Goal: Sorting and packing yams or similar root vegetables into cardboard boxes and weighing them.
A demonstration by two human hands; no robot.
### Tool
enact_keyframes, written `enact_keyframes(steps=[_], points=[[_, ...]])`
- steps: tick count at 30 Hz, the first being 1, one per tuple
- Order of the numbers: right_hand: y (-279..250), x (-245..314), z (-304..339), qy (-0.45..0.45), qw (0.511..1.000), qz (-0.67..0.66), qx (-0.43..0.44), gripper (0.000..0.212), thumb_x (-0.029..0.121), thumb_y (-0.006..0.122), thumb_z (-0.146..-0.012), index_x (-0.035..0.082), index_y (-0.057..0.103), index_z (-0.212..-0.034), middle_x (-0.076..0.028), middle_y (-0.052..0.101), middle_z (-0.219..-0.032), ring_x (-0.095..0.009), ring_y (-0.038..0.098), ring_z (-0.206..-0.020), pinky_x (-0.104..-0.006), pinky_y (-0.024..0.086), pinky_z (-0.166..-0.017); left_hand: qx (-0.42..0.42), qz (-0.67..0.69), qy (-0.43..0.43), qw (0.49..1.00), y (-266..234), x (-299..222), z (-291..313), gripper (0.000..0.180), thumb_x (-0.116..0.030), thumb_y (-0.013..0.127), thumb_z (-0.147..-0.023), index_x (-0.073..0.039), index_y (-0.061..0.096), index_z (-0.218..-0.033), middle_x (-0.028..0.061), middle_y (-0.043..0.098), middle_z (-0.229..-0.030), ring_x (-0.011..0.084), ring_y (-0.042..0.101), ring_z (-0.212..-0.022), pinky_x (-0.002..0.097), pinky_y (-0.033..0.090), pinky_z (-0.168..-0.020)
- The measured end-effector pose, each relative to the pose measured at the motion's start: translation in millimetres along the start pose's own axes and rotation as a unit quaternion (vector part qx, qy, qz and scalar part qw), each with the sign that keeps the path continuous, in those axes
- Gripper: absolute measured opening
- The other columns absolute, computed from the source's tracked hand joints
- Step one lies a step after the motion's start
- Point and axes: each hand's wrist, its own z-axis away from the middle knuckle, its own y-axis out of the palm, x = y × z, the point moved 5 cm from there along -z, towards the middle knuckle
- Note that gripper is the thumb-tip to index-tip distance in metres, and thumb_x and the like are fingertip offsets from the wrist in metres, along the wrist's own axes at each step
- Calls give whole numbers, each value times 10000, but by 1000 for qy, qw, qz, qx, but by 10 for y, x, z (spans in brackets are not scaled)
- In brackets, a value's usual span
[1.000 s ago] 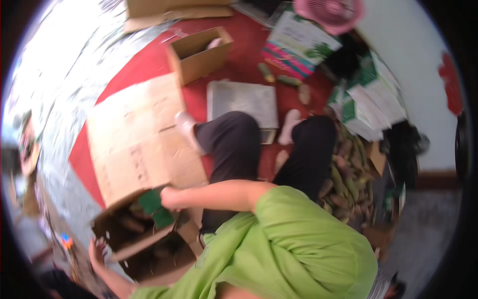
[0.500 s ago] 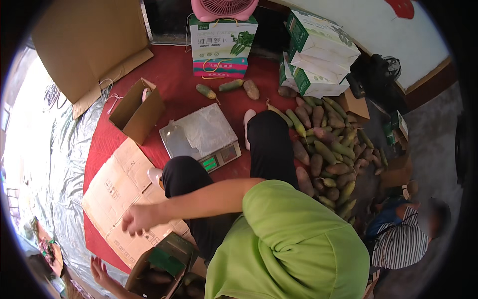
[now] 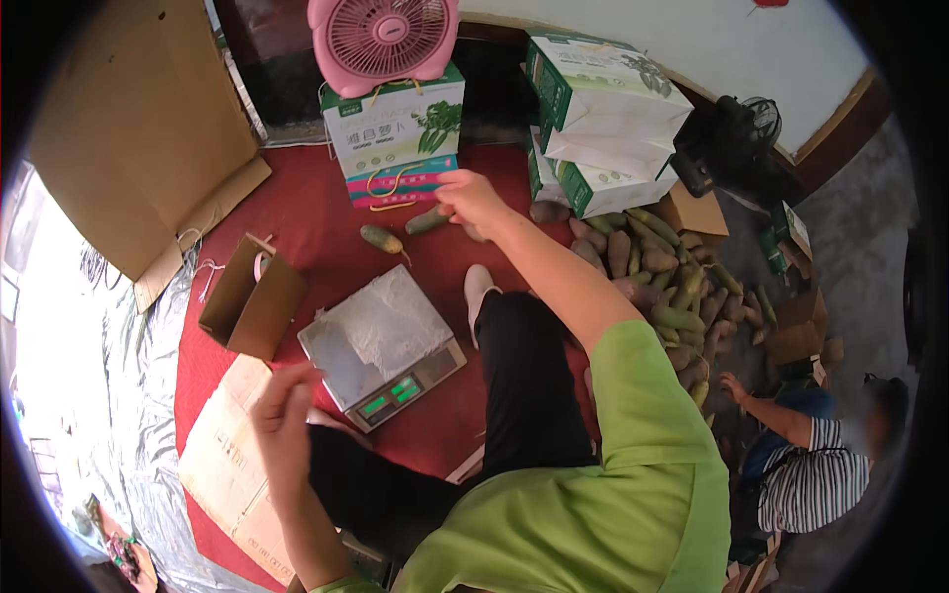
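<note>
My right hand [image 3: 471, 204] is stretched far forward over the red mat, above a few green radishes lying in front of the coloured boxes. Its fingers are loosely bent and apart, with nothing visible in them; a radish [image 3: 474, 233] is partly hidden beneath it. Just left of it lie another green radish [image 3: 427, 219] and a radish with a pale, thin-tailed end [image 3: 382, 239]. My left hand [image 3: 283, 420] hovers beside the digital scale [image 3: 381, 331], empty, its fingers loosely bent. Nothing rests on the scale's metal plate, and its display glows green.
A heap of radishes [image 3: 682, 287] lies to the right, below stacked white-green cartons [image 3: 613, 99]. A pink fan [image 3: 386, 42] stands on boxes ahead. An open cardboard box [image 3: 252, 301] and flattened cardboard [image 3: 232, 450] lie left. A co-worker in stripes [image 3: 816, 484] sits at right.
My right hand has swung from the lower left, by the open carton, to the radishes ahead. My left hand has risen beside the scale. The view has tilted forward.
</note>
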Motion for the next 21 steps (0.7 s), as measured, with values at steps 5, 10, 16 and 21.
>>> enact_keyframes(steps=[5,10,16,21], points=[[-959,-6,-497,5,992,2,-129,595,95,616,-833,59,399,-1386,-102,597,-1192,-160,634,-734,-292,488,-557,169,14,-17,985,756,312,-279,224,-5,582,-870,-19,665,-1078,39,656,-949,107,581,-887,239,442,-815],[-1489,164,-923,-44,977,4,-207,675,16,615,-788,61,352,-1409,-156,507,-1333,-190,623,-661,-331,490,-522,124,-86,-154,976,798,1021,-338,220,-67,630,-882,-32,675,-1095,27,662,-922,97,582,-855,233,453,-791],[-1948,432,-1172,-90,967,74,-227,847,13,641,-744,64,227,-1481,-185,510,-1331,-197,621,-652,-316,495,-511,105,-108,-169,974,848,1161,-430,224,-108,654,-866,-22,682,-1070,73,683,-933,145,636,-836,273,491,-766],[-2277,436,-1106,-75,962,99,-242,865,55,667,-771,70,188,-1491,-163,605,-1049,-199,632,-725,-337,497,-535,134,-184,-116,967,973,973,-555,232,-98,646,-860,-29,678,-1080,99,677,-915,179,645,-826,291,501,-743]])
